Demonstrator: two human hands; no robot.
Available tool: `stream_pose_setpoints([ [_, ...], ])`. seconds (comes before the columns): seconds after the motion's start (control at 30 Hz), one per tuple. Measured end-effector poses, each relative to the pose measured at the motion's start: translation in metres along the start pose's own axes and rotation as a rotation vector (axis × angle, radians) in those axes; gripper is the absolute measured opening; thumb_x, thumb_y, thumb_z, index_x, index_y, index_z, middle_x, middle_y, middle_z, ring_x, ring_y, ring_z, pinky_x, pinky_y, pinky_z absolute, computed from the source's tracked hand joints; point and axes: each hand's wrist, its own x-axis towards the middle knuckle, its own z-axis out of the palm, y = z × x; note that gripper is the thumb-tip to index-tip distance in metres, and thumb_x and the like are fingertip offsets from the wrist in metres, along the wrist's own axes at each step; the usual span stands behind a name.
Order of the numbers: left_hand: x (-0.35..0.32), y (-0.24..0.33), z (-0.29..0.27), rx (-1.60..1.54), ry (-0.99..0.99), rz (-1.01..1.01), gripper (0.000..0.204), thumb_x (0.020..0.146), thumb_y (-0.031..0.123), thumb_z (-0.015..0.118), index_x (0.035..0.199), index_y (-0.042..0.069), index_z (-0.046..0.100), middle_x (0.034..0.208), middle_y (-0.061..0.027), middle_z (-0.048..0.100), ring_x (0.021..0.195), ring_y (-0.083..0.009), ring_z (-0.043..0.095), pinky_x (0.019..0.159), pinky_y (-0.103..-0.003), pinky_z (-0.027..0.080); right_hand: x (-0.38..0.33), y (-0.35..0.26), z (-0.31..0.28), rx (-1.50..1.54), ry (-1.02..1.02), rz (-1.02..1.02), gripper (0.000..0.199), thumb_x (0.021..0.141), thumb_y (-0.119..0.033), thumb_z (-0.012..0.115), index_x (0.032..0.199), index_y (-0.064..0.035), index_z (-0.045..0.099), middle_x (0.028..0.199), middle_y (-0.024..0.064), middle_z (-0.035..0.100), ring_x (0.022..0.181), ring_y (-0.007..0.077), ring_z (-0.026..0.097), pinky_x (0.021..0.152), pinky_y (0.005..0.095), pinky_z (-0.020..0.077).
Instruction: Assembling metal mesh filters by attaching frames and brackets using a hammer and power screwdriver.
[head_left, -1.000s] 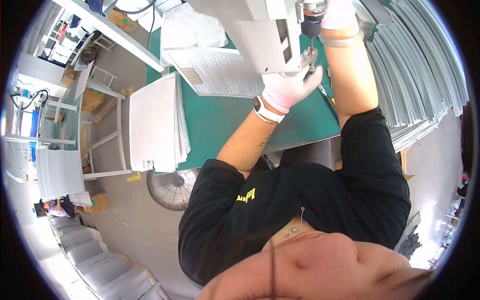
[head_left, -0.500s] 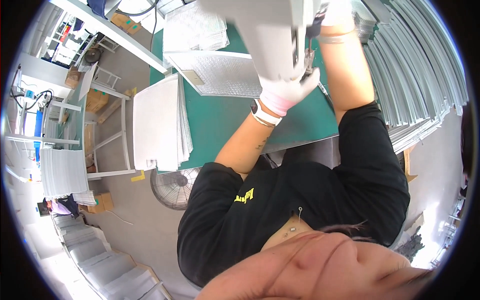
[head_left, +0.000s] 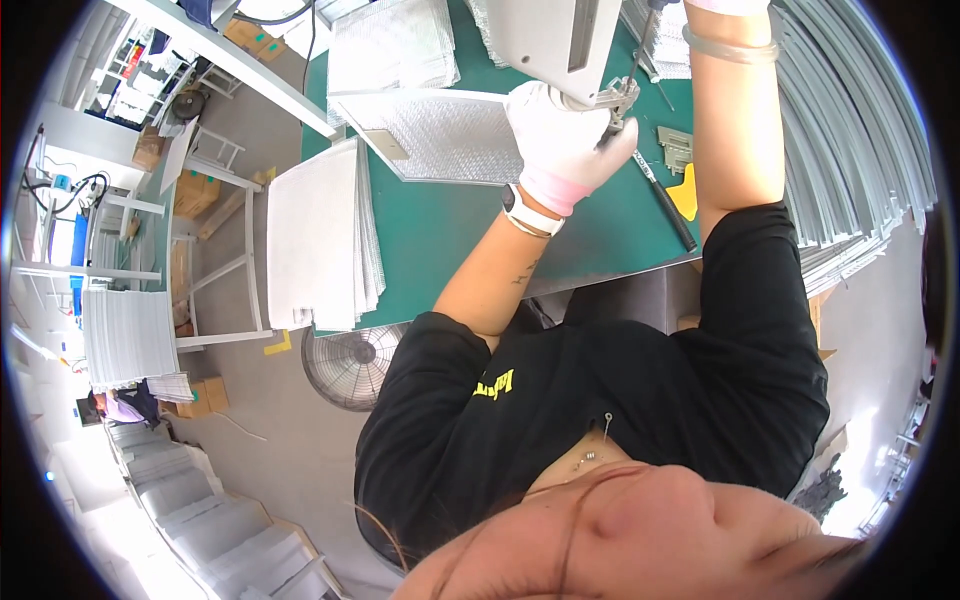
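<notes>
My left hand (head_left: 568, 140), in a white glove with a pink cuff, is closed around the lower end of a grey slotted metal piece (head_left: 555, 42). A small silver metal bracket (head_left: 618, 97) sits at that end, by my thumb. A screwdriver (head_left: 639, 52) has its thin shaft down toward the bracket; its dark handle meets the upper edge. My right hand (head_left: 730, 5) is nearly all cut off above, with only its pink cuff showing beside that handle and its fingers hidden. A quilted silver panel (head_left: 450, 140) with a pale edge lies left of my left hand.
On the green table (head_left: 440, 240) lie a black-handled tool (head_left: 672, 212), a yellow piece (head_left: 684, 192) and grey metal plates (head_left: 676, 148). White sheets (head_left: 318, 235) are stacked at left. Many grey panels (head_left: 850, 130) stand at right. A floor fan (head_left: 355, 365) is below the table.
The grey metal piece has moved up and tilted, uncovering the bracket. My right hand and the screwdriver have shifted up and right, revealing the black-handled tool and yellow piece.
</notes>
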Motion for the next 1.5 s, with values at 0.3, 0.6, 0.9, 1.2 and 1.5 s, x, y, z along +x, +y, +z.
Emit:
stream_pose_setpoints([
  [0.3, -0.001, 0.001, 0.002, 0.031, 0.06, -0.011, 0.01, 0.067, 0.022, 0.076, 0.072, 0.018, 0.068, 0.058, 0.002, 0.053, 0.053, -0.0209, 0.052, 0.055, -0.037, 0.036, -0.008, 0.005, 0.022, 0.036, -0.011, 0.166, 0.045, 0.1, -0.038, 0.057, 0.124, -0.0006, 0.054, 0.067, 0.001, 0.052, 0.044, 0.0058, 0.041, 0.037, 0.016, 0.0291],
  [0.6, -0.002, -0.004, 0.01, -0.039, 0.132, 0.008, 0.011, 0.066, 0.02, 0.078, 0.072, 0.017, 0.07, 0.061, 0.0026, 0.055, 0.055, -0.0188, 0.054, 0.055, -0.035, 0.039, -0.008, 0.016, 0.017, 0.103, 0.079, 0.21, 0.039, 0.098, -0.039, 0.061, 0.113, -0.0036, 0.055, 0.065, 0.0043, 0.056, 0.04, 0.0079, 0.04, 0.035, 0.0183, 0.0282],
  [0.9, -0.007, 0.001, 0.015, -0.193, -0.02, -0.155, 0.017, 0.072, 0.02, 0.077, 0.086, 0.011, 0.071, 0.07, -0.0026, 0.058, 0.063, -0.0202, 0.058, 0.055, -0.034, 0.046, -0.038, 0.044, 0.025, 0.222, 0.339, 0.124, 0.026, 0.099, -0.031, 0.059, 0.113, -0.0098, 0.063, 0.079, 0.0027, 0.065, 0.05, 0.0109, 0.051, 0.041, 0.0225, 0.0378],
  [1.2, -0.015, -0.009, 0.014, -0.286, -0.053, -0.108, 0.019, 0.078, 0.022, 0.075, 0.087, 0.007, 0.069, 0.07, -0.0046, 0.058, 0.063, -0.0215, 0.058, 0.056, -0.035, 0.045, -0.023, 0.047, 0.054, 0.463, 0.481, 0.262, 0.027, 0.1, -0.028, 0.058, 0.118, -0.0085, 0.063, 0.093, 0.003, 0.069, 0.058, 0.0108, 0.057, 0.044, 0.022, 0.0418],
  [1.5, -0.01, 0.004, -0.001, 0.179, 0.086, 0.218, 0.027, 0.079, 0.027, 0.075, 0.095, 0.005, 0.07, 0.073, -0.0067, 0.06, 0.064, -0.024, 0.058, 0.058, -0.039, 0.045, -0.096, -0.022, 0.148, 0.33, 0.747, 0.196, 0.025, 0.1, -0.028, 0.06, 0.115, -0.0087, 0.063, 0.089, 0.0025, 0.068, 0.063, 0.0093, 0.063, 0.049, 0.0202, 0.0479],
])
